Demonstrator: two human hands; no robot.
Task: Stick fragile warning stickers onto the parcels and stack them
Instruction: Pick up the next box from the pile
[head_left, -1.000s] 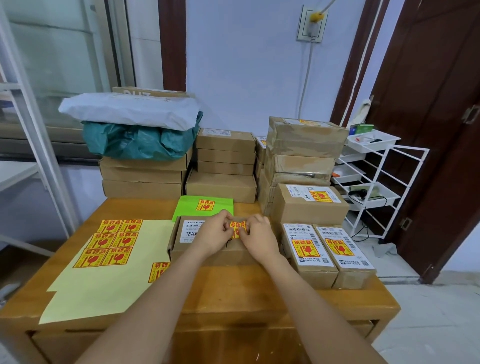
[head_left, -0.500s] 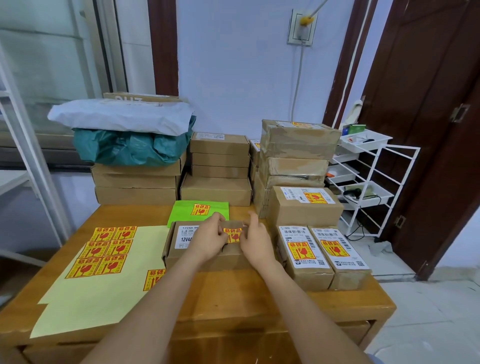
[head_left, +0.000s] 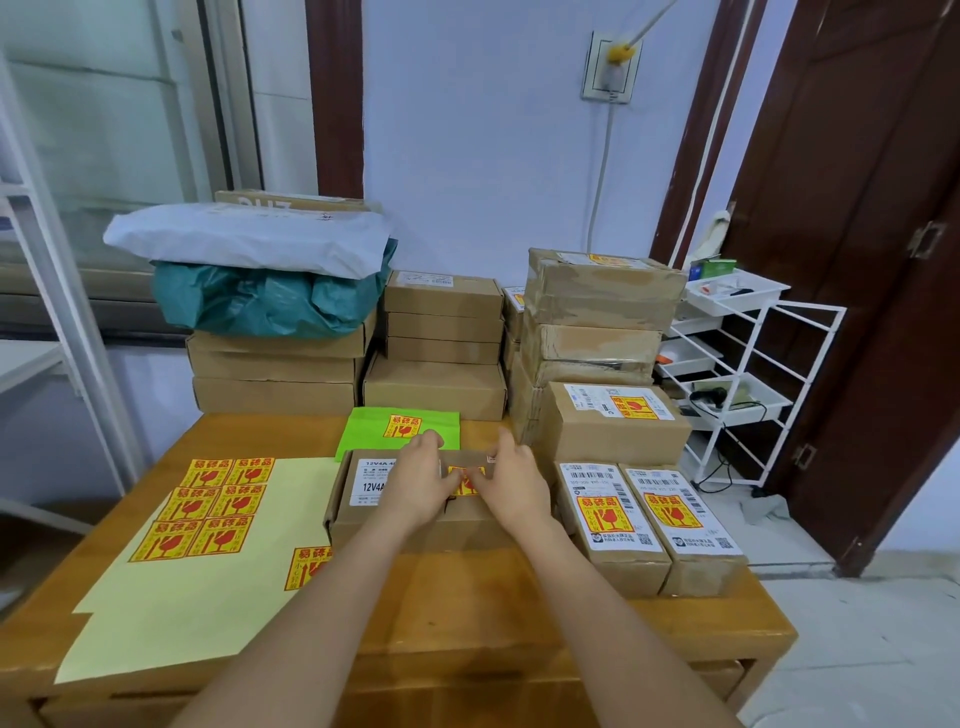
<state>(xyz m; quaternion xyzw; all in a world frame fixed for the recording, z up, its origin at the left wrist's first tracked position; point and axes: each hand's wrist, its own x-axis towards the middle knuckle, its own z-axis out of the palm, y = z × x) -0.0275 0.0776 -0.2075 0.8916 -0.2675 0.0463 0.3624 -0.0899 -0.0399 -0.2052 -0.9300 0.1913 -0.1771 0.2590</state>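
Observation:
A flat brown parcel (head_left: 358, 519) with a white label lies on the wooden table (head_left: 467, 618) in front of me. On its top is a yellow and red fragile sticker (head_left: 464, 479), seen between my two hands. My left hand (head_left: 418, 486) and my right hand (head_left: 517, 491) rest on the parcel's top with fingertips pressing on the sticker from either side. To the left lies a pale yellow backing sheet (head_left: 197, 603) with several more stickers (head_left: 208, 506). Two small stickered parcels (head_left: 613, 519) (head_left: 680, 514) stand side by side at the right.
A green sheet (head_left: 374, 431) with one sticker lies behind the parcel. Stacks of brown boxes (head_left: 436, 338) (head_left: 597, 312), some stickered, line the back of the table. Bagged parcels (head_left: 260, 291) top the left stack. A white wire rack (head_left: 743, 364) stands beside the table's right edge.
The sticker, pinched above the parcel between both hands a second ago, now lies on the parcel's top. Both hands came down onto it.

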